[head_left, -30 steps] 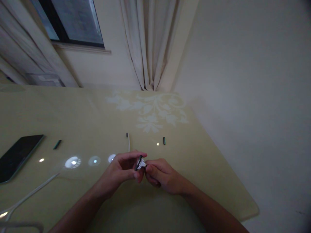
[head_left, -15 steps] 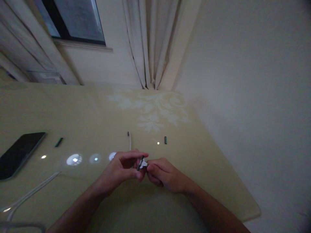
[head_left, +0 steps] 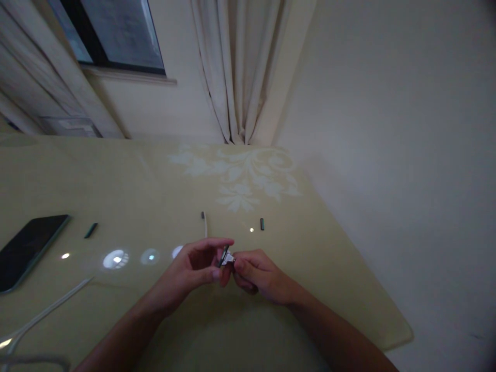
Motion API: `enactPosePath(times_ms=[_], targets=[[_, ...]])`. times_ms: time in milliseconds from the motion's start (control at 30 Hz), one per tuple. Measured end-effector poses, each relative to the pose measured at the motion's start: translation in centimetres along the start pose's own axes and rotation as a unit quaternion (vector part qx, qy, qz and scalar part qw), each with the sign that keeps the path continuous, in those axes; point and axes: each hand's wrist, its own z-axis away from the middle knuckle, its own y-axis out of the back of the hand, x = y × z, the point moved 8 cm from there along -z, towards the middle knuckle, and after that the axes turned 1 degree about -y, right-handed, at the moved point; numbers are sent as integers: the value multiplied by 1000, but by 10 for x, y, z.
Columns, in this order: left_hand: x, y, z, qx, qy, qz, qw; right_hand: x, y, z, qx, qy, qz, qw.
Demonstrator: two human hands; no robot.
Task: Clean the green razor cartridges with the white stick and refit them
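Observation:
Just above the table, between both hands, is what looks like a razor, with a narrow dark head [head_left: 223, 256] and a silvery neck [head_left: 228, 258]. My left hand [head_left: 188, 271] curls around the dark head, its index finger at the upper end and the thumb near the lower end. My right hand [head_left: 261, 276] is closed at the silvery neck, thumb against the bent fingers; any handle inside it is hidden. Beyond the hands lies a small dark razor cartridge [head_left: 262, 224]. A similar dark cartridge with a greenish edge [head_left: 91, 230] lies to the left.
A toothbrush with a white handle [head_left: 206, 225] and dark bristles lies behind my left hand. A dark phone [head_left: 33, 248] rests at the left, with thin white strands [head_left: 58, 306] in front of it. The glossy table [head_left: 155, 196] meets a wall [head_left: 387, 129] at the right.
My left thumb has drawn back slightly from the dark head, and a finger shows below it. The right hand keeps its hold. The whole view has shifted a little.

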Motion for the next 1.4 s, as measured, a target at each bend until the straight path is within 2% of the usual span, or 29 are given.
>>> enactPosePath(times_ms=[233, 567, 800, 900, 1067, 1167, 1400], targets=[[5, 3, -2, 5, -21, -30, 999, -2, -1, 1, -12, -5, 2, 1000], [10, 7, -2, 29, -35, -63, 997, -10, 2, -1, 9, 15, 65, 998], [18, 22, -3, 64, -56, -94, 992, -25, 31, 1, 68, 43, 108, 991], [12, 21, -2, 53, -43, -124, 990, -22, 26, 0, 23, 20, 121, 992], [1, 6, 1, -18, -38, -142, 989, -11, 5, -1, -47, -24, 111, 992], [3, 1, 1, -28, -44, -144, 988, -13, 2, -1, -40, -11, 122, 992], [12, -2, 0, -12, -56, -144, 988, -17, 4, -1, -26, 6, 145, 989]])
